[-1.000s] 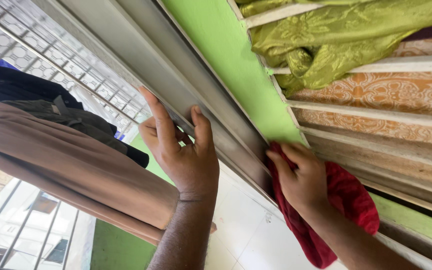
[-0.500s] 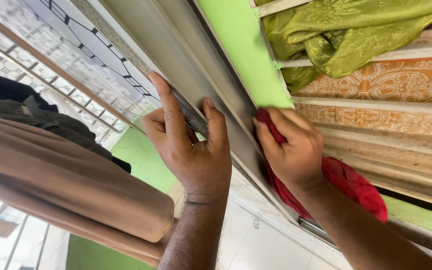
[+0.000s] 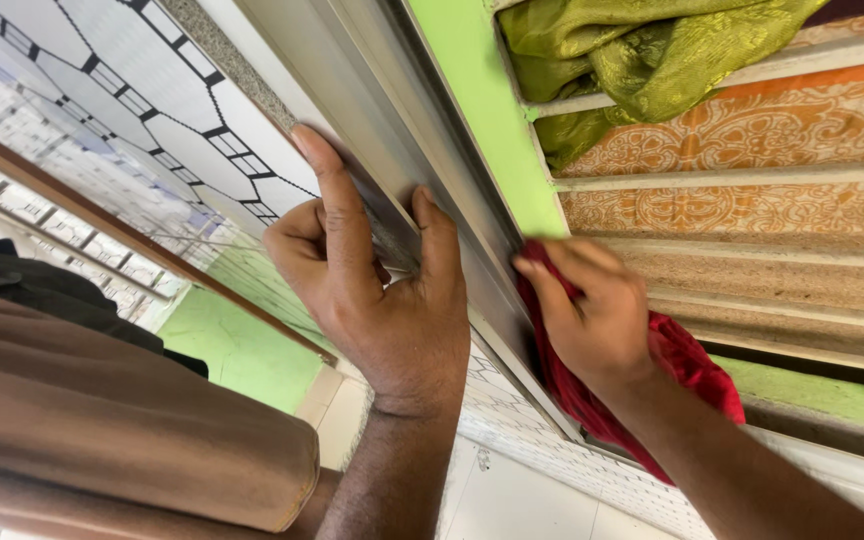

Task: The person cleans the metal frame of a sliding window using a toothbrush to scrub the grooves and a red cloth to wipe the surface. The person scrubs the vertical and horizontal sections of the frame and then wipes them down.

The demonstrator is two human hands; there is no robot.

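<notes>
A grey metal window frame (image 3: pixel 352 90) runs diagonally across the view. My left hand (image 3: pixel 382 290) grips its edge, index finger stretched along the rail and thumb over the front. To its right, my right hand (image 3: pixel 592 310) presses a red cloth (image 3: pixel 682 380) against the same frame, where it meets the green wall strip (image 3: pixel 482 130). The cloth hangs down behind my right wrist.
Orange patterned curtain panels (image 3: pixel 752 210) with pale bars fill the right. A green-gold fabric (image 3: pixel 642 60) is bunched at the top right. Patterned glass (image 3: pixel 122 80) lies to the left. A brown cloth bundle (image 3: pixel 102 440) sits at the lower left.
My right hand with the red cloth has slid up along the frame toward my left hand. The view has shifted closer to the frame.
</notes>
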